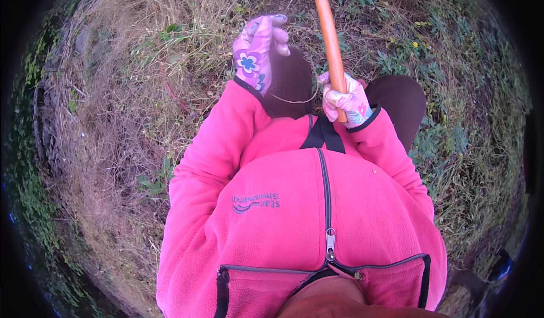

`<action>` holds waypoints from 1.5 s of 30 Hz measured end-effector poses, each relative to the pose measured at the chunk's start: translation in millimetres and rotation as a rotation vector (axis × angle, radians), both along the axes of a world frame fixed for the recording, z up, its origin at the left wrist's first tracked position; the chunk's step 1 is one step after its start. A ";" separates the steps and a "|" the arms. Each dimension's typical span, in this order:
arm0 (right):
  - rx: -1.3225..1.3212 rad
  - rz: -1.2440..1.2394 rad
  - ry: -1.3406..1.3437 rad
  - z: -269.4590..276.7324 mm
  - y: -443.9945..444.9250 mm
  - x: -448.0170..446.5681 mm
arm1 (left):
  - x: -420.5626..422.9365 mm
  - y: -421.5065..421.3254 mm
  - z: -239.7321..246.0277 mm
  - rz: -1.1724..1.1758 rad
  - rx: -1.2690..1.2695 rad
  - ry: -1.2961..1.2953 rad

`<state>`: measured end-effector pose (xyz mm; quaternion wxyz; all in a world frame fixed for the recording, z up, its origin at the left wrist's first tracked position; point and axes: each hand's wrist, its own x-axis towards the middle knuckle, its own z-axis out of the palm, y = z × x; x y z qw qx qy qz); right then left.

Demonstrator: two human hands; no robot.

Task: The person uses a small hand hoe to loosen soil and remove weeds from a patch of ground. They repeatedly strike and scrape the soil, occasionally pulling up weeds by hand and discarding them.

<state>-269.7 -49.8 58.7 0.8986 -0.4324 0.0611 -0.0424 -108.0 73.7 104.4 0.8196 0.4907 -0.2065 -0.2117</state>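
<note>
In the head view, my right hand (346, 99), in a pale glove with a floral print, is wrapped around the lower end of a smooth, slightly curved wooden tool handle (328, 33). The handle rises past the top edge, so whatever is at its far end is out of sight. My left hand (259, 50), gloved in lilac with a flower at the wrist, is raised over the left knee. Its fingers are loosely bent and apart, and nothing shows in them; the palm is mostly hidden. A thin dry stem (293, 101) curves between the two hands.
Dry grass (127, 118) covers the ground on the left. Green weeds (446, 135) grow on the right, with small yellow flowers (415, 44). My knees in dark trousers (395, 92) are bent beneath my hands. Dark straps (323, 135) cross at the waist of my pink fleece jacket (272, 233).
</note>
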 end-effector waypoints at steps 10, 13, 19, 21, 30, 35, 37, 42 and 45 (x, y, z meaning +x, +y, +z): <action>-0.027 -0.039 0.277 -8.1 12.3 6.0 | -36.6 -17.1 9.2 -0.054 0.019 -0.176; -0.055 -0.145 0.210 -15.0 2.7 10.1 | -31.9 0.7 30.3 -0.301 -0.301 -0.017; 0.122 -0.287 0.209 -19.2 -23.1 12.3 | -8.4 64.3 89.7 -0.542 -0.677 -0.207; 0.134 -0.323 0.199 -16.6 -26.2 13.0 | -27.6 63.5 77.2 -0.188 -0.003 -0.484; 0.070 -0.265 0.120 -2.3 -22.4 8.6 | 11.0 21.2 -6.1 -0.538 0.679 -0.336; 0.017 -0.277 0.090 -7.4 -29.6 5.6 | 135.7 119.7 56.4 0.128 0.341 -0.339; 0.021 -0.275 0.108 -11.7 -31.0 6.0 | 190.2 172.2 89.6 0.085 -0.187 -0.332; -0.025 -0.273 0.184 -20.0 -30.3 9.1 | 251.5 267.6 76.1 0.456 0.787 -0.463; -0.033 -0.249 0.196 -19.9 -28.0 9.0 | 255.5 287.3 69.4 0.395 0.701 -0.063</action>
